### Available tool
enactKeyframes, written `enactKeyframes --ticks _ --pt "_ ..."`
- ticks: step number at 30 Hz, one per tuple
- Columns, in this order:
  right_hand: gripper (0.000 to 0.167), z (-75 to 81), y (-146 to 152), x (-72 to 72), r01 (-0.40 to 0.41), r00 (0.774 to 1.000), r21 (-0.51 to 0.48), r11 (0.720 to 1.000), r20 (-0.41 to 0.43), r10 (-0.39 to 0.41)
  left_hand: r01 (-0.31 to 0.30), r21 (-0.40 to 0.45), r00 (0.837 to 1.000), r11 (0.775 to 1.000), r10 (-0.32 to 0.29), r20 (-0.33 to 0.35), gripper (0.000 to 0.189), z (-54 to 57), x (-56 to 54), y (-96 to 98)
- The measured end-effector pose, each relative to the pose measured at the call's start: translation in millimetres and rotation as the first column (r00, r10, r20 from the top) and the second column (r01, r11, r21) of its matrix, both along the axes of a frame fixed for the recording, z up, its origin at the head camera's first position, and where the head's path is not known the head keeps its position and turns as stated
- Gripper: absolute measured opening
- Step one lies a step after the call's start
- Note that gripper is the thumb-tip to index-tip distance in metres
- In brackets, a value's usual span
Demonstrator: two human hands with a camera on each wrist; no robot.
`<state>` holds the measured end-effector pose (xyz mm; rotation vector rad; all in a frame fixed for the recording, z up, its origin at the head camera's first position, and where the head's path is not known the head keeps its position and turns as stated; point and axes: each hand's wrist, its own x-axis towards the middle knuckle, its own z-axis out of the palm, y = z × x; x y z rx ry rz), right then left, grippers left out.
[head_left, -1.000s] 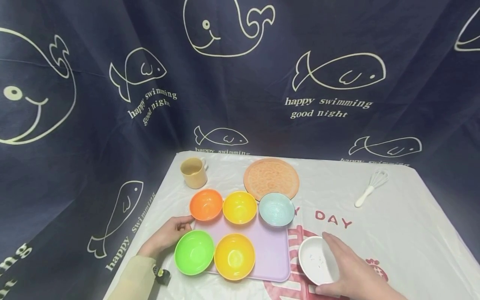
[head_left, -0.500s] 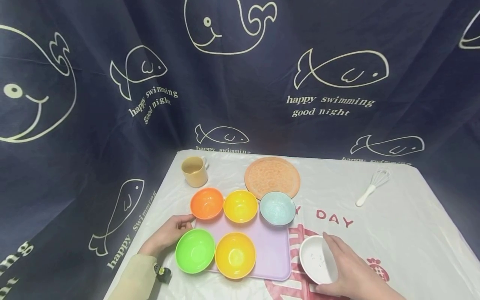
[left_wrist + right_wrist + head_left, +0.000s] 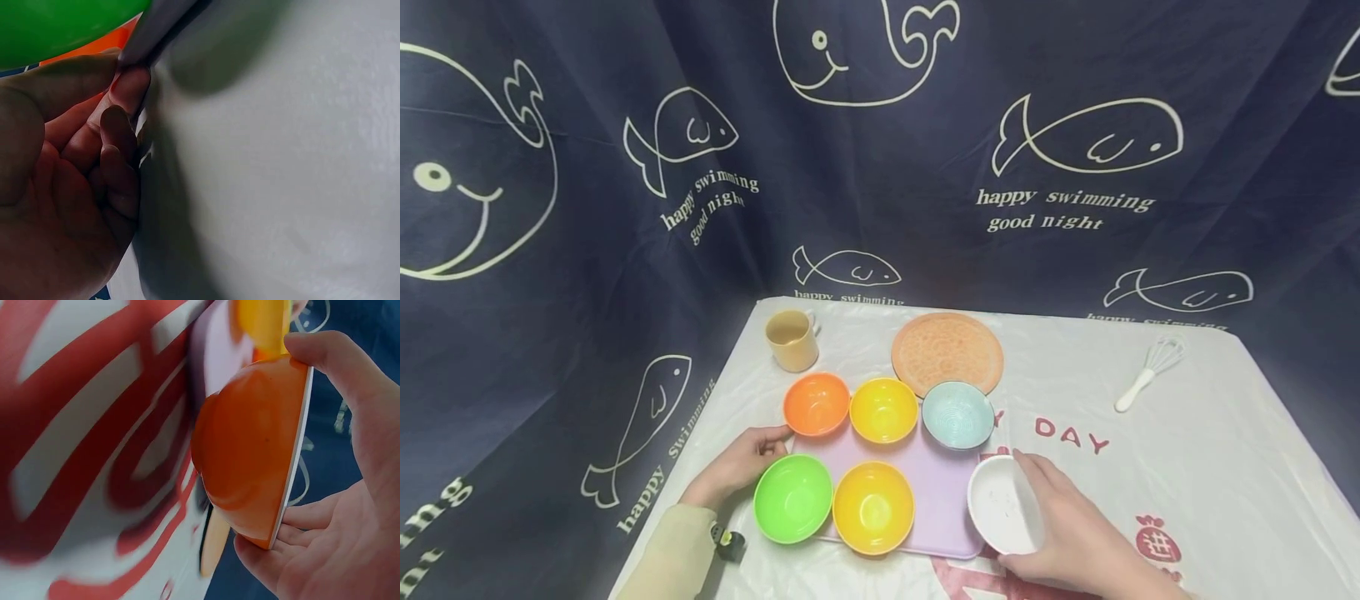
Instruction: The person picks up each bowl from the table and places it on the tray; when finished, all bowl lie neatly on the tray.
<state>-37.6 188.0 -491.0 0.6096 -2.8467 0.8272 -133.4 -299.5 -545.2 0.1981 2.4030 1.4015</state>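
Note:
A bowl [image 3: 1002, 502], white inside and orange outside in the right wrist view [image 3: 256, 444], is gripped at its rim by my right hand [image 3: 1067, 525]. It is over the right edge of the lilac tray [image 3: 936, 492], tilted in the right wrist view. My left hand [image 3: 741, 462] pinches the tray's left edge between thumb and fingers, as the left wrist view shows. On the tray are an orange bowl [image 3: 817, 404], a yellow bowl [image 3: 883, 410] and a light blue bowl [image 3: 958, 415] in the far row. A green bowl [image 3: 793, 498] and another yellow bowl [image 3: 874, 507] sit nearer.
Behind the tray lie a round pizza-like board [image 3: 947, 350] and a tan mug [image 3: 792, 342]. A white-handled whisk [image 3: 1150, 375] rests at the far right of the white cloth-covered table [image 3: 1217, 450]. A dark blue curtain [image 3: 925, 192] hangs behind and at the left.
My right hand has brought the white-inside bowl leftward, from beside the tray to over its right edge. The left hand keeps its place at the tray's edge.

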Motion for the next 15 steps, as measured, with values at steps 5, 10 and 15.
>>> enactKeyframes --ticks 5,10,15 --pt "0.120 2.2 -29.4 -2.8 -0.043 0.999 0.013 0.999 0.025 0.042 0.001 -0.002 1.000 1.000 -0.001 0.003 0.051 1.1 -0.4 -0.7" --pt "0.120 0.3 -49.0 -3.3 -0.068 0.993 0.010 0.998 0.102 0.067 0.006 0.011 1.000 1.000 -0.006 -0.005 0.052 1.4 -1.3 -0.7" --pt "0.116 -5.7 -58.8 -5.4 -0.083 0.992 0.025 0.996 0.097 0.080 0.004 0.023 1.000 1.000 -0.004 0.012 0.053 1.4 -1.0 -2.0"
